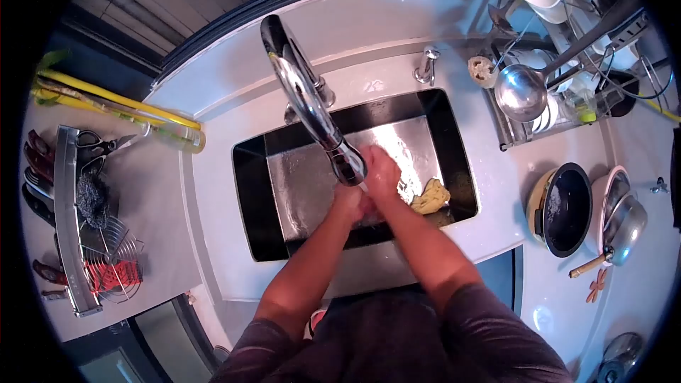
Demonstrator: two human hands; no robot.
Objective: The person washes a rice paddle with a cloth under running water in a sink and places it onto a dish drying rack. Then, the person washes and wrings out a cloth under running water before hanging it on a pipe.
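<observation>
Head camera looks down at a sink [464, 198] with black sides and a shiny floor. Both bare hands are in it, close together, under the bent end of the silver tap [308, 110]. The right hand [381, 170] reaches a bit farther in, and the left hand [349, 203] is nearer the person. The tap end hides part of them, and they look blurry, so I cannot tell how far open either hand is, or if it has hold of a thing. A lumpy yellow cloth [430, 197] sits in the sink at the near right corner, just beside the right arm. A silver soap pump [425, 65] stands behind the sink. On the right side is a dish rack [550, 133] with a big ladle [521, 92] over it, and near that a black pan [573, 213]. On the left side is a knife rack [69, 220]
</observation>
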